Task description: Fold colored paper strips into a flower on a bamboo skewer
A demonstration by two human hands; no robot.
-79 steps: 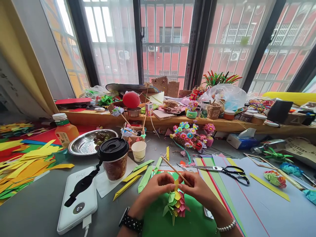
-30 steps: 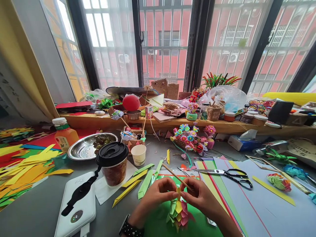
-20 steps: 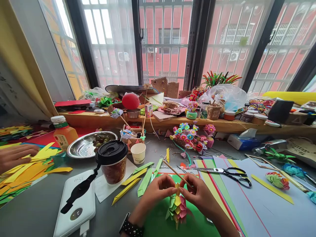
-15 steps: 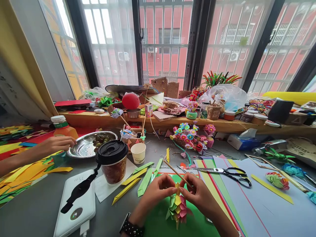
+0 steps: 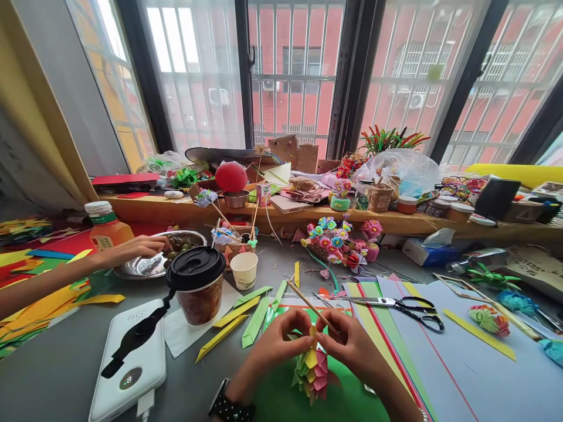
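Between my two hands hangs a folded paper flower [image 5: 311, 372] in green, yellow and pink, over a green sheet [image 5: 352, 398]. My left hand [image 5: 288, 337] is closed, thumb and fingertips pinching the flower's yellow top. Opposite it, my right hand [image 5: 347, 340] pinches the same top from the right. A thin wooden stick [image 5: 308, 300] also lies in my right hand, slanting up to the left. Left of my hands lie folded green paper strips [image 5: 255, 323] and yellow strips [image 5: 222, 338].
Scissors [image 5: 398, 303] rest on coloured paper sheets [image 5: 440, 340] at right. A lidded coffee cup [image 5: 197, 299], a paper cup [image 5: 244, 274] and a white power bank [image 5: 132, 357] stand left. Another person's hand [image 5: 147, 246] is over a metal plate [image 5: 132, 268] of dark round fruit.
The other person's hand has moved right, from the plate's edge to the fruit. My hands keep their pinch; the flower has turned slightly, and the view has shifted a little.
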